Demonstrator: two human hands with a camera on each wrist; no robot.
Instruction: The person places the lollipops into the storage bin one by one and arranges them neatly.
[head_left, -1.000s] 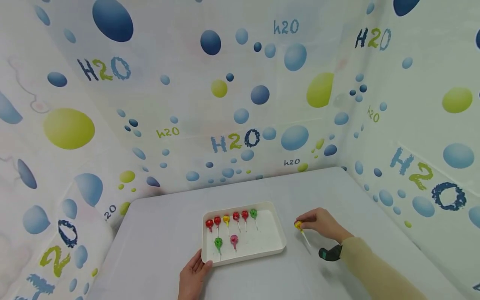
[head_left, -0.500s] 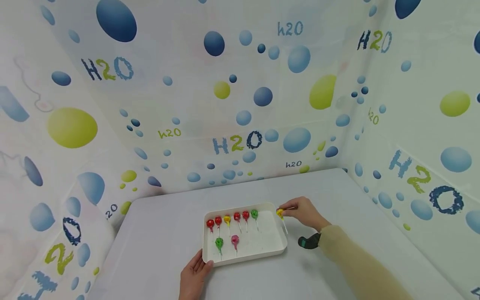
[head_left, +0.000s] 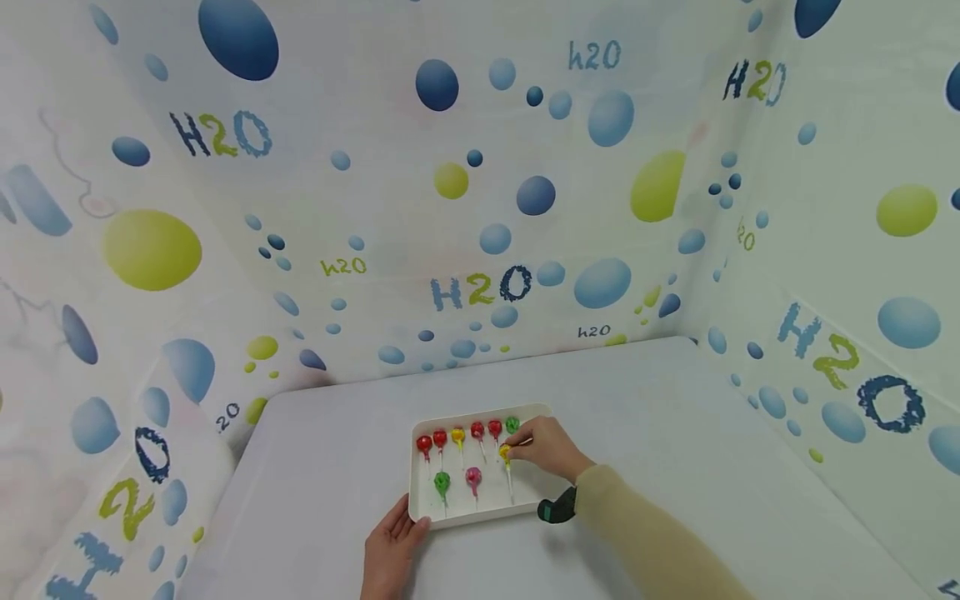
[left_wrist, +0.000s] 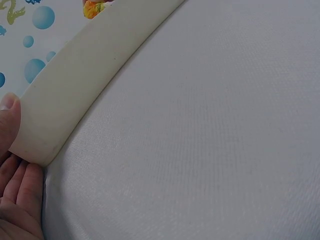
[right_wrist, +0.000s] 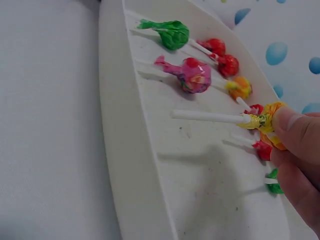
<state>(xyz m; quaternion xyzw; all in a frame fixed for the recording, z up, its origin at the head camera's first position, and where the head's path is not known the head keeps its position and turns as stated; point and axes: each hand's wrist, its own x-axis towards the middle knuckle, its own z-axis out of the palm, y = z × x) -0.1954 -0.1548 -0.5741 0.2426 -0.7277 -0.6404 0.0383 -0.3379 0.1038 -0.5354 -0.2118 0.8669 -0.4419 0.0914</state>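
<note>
right hand (head_left: 546, 451) has come in from the table on the right of the tray to over the tray's inside w/ the yellow lollipop (head_left: 506, 454); a sec ago it was well out on the bare table, half a sec ago just at the tray's right rim. now the lollipop hangs in the front row spot, right of the pink lollipop (head_left: 472, 477), stick pointing toward the near wall. in the right wrist view thumb & fingers (right_wrist: 295, 131) pinch the yellow wrapped head (right_wrist: 267, 121), stick just above the tray floor w/ a shadow under it, so prob not set down yet

meaning: looks like the 3rd one of the front row is about to go in, after the green lollipop (head_left: 442, 482) & pink

not changed: left hand (head_left: 390, 554) stays at the near-left corner of the white tray (head_left: 480, 513), thumb on the wall (left_wrist: 70, 85), fingers relaxed & flat beneath the corner. back row of six lollipops (head_left: 468, 432) same as before, tray hasn't shifted
</note>
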